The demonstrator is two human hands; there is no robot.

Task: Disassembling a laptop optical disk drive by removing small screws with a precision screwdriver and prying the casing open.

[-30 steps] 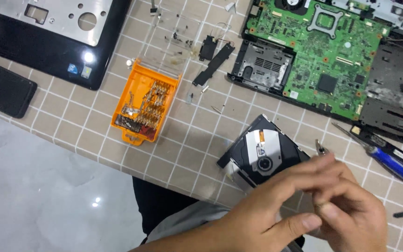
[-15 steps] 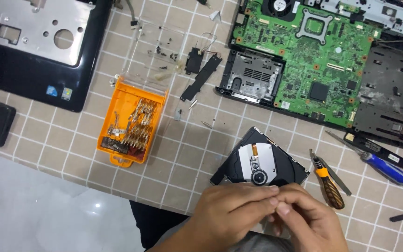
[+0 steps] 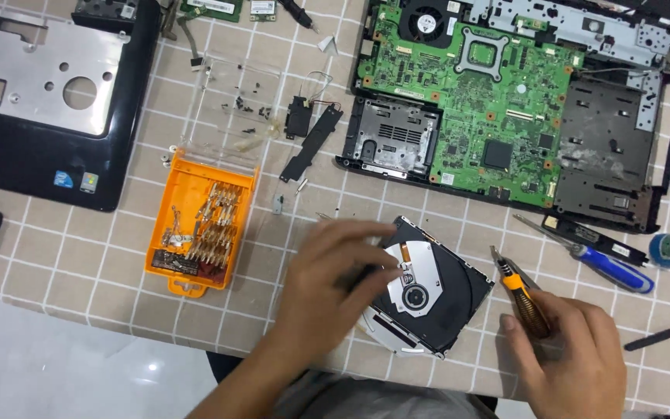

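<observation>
Head view, looking down on a bench point(image 3: 63, 271) covered with a checked cloth: the work in hand is the stripping down of a laptop, and by how things lie it looks well advanced. The laptop base point(image 3: 505, 109) lies open at the upper right with its green motherboard point(image 3: 482, 101) bare, the palm-rest cover point(image 3: 48, 101) sits apart at the upper left, and a black bracket point(image 3: 312, 143) and loose screws lie between them. The optical drive point(image 3: 428, 291) is already out of the chassis and rests near the front edge of the bench, tilted at an angle, its silver top and spindle hub showing. The drive itself seems not yet opened further; the motherboard is not yet lifted from the base.

The left hand point(image 3: 327, 287) lies over the left end of the drive, fingers curled down and touching it; its grip is loosely together on the casing edge, though motion blur hides exactly what the fingertips pinch. The right hand point(image 3: 568, 349) has its grip clamped on the handle of an orange-and-black screwdriver point(image 3: 523, 299), whose tip points up and left, just beside the drive's right corner without touching it. An orange bit case point(image 3: 199, 233) stands open well to the left, and a blue-handled screwdriver point(image 3: 606, 268) lies to the right.
</observation>
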